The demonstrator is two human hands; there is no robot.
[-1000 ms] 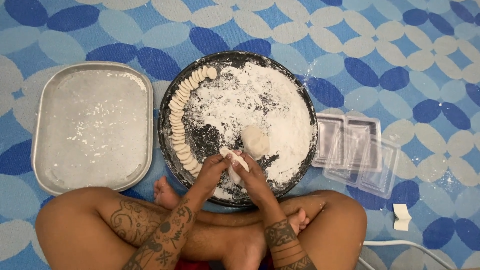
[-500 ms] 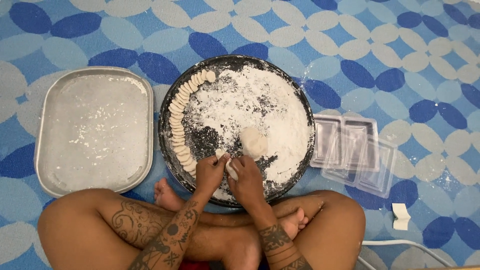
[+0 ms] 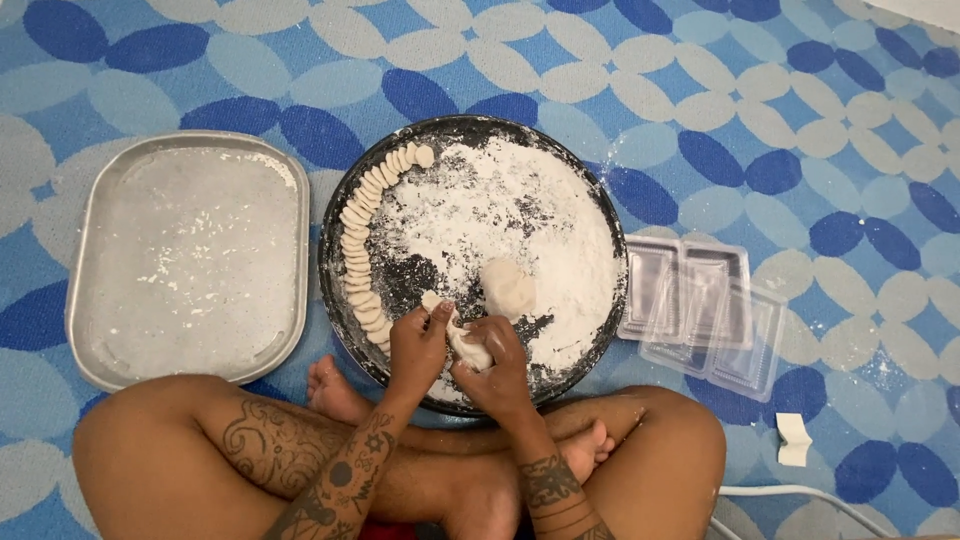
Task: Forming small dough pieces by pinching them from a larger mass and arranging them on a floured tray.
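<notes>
A round black tray (image 3: 340,215) dusted with white flour lies in front of my crossed legs. Along its left rim runs a curved row of several small folded dough pieces (image 3: 365,235). A lump of dough (image 3: 508,288) rests on the flour near the middle. My left hand (image 3: 415,350) and my right hand (image 3: 495,368) meet over the tray's near edge. Together they pinch a small piece of white dough (image 3: 462,343) between the fingers.
A rectangular metal tray (image 3: 190,255), lightly floured, lies to the left on the blue patterned mat. Clear plastic containers (image 3: 700,310) sit to the right of the black tray. A small white scrap (image 3: 795,440) and a white cable (image 3: 800,495) lie at lower right.
Both hands have stayed at the tray's near edge, fingers shifting slightly on the small dough piece. The view has drifted a little.
</notes>
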